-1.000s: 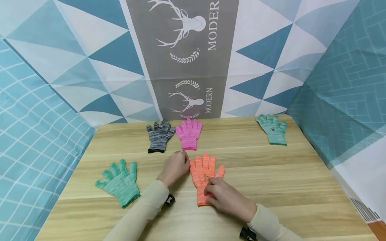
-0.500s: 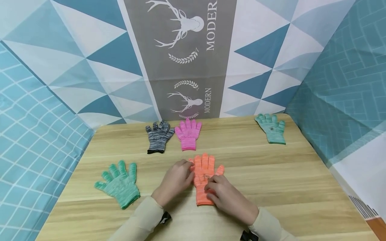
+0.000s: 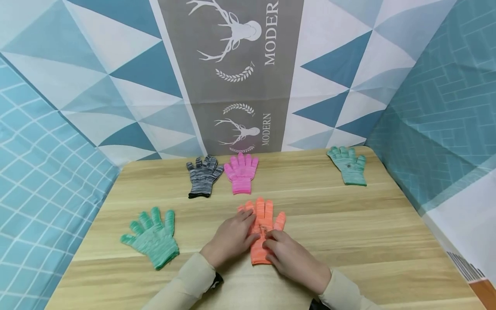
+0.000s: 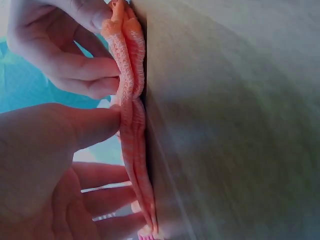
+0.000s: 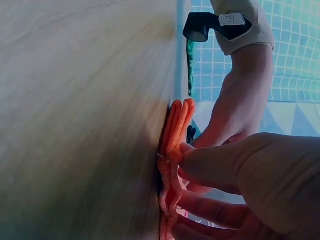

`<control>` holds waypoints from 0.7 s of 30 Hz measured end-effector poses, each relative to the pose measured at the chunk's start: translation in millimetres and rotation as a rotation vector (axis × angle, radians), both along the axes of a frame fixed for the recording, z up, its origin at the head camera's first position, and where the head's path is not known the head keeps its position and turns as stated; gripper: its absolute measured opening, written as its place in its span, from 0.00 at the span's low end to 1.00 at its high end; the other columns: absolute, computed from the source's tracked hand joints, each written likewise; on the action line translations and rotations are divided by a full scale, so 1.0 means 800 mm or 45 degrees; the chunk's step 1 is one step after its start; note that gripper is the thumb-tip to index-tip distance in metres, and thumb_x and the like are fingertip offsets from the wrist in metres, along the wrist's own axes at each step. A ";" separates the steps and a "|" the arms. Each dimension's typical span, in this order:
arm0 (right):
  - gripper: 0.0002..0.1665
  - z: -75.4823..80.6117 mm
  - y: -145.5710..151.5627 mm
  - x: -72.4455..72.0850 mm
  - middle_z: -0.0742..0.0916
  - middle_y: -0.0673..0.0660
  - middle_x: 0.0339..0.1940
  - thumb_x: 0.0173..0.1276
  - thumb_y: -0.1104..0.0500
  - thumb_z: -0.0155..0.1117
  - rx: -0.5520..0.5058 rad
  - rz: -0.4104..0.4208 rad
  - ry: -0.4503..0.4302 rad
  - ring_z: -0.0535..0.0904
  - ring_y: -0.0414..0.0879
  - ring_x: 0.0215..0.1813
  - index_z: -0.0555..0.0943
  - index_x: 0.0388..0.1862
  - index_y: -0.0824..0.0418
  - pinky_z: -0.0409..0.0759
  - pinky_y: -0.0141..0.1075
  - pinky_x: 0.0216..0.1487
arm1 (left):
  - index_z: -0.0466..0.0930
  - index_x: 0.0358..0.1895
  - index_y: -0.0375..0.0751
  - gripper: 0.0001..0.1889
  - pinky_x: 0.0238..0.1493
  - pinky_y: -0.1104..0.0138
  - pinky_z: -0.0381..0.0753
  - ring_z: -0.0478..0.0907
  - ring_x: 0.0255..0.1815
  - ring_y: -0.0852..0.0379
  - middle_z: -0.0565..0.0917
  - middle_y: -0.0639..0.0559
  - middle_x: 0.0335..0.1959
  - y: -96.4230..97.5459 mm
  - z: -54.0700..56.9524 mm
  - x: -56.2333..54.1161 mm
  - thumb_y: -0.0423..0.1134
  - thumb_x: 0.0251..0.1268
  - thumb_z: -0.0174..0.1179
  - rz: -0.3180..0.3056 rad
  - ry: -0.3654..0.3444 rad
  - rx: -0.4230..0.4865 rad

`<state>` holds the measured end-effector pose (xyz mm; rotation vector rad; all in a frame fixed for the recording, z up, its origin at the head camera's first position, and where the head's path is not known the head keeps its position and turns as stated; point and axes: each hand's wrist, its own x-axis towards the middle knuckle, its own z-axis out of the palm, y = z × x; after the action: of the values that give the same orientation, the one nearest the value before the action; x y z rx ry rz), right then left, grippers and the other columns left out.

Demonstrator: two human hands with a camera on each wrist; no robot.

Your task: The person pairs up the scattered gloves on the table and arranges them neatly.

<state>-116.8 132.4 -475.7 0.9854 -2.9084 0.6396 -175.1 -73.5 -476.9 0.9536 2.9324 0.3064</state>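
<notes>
An orange knit glove (image 3: pixel 258 252) lies flat on the table in front of me, fingers pointing away, with a dark mark on it. My left hand (image 3: pixel 231 238) rests on its left side, covering part of the palm and finger bases. In the left wrist view the thumb (image 4: pixel 97 125) and fairly straight fingertips touch its upper surface. Bent over the glove's lower right part, my right hand (image 3: pixel 292 258) touches it with thumb and fingers. The right wrist view shows that thumb (image 5: pixel 210 162) against the fabric, with no clear pinch.
One green glove (image 3: pixel 153 239) lies at the left and another green glove (image 3: pixel 350 167) at the back right. A grey-black glove (image 3: pixel 203 177) and a pink glove (image 3: pixel 241 174) sit side by side at the back. Patterned cloth surrounds the wooden table (image 3: pixel 348 224).
My left hand has moved from beside the orange glove's finger edge onto its left side, coming right and slightly nearer. The right hand stays almost in place; the other gloves lie as before.
</notes>
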 end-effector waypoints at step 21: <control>0.11 0.003 -0.008 0.011 0.84 0.55 0.48 0.70 0.61 0.70 0.063 -0.056 0.075 0.81 0.48 0.49 0.87 0.48 0.64 0.85 0.38 0.49 | 0.65 0.77 0.35 0.38 0.71 0.42 0.71 0.63 0.80 0.41 0.64 0.38 0.80 -0.002 0.014 0.050 0.59 0.76 0.55 -0.044 -0.247 -0.122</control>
<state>-108.1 126.3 -473.0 0.9254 -2.8991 0.5296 -135.1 -75.4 -465.9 0.9060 2.7256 0.2390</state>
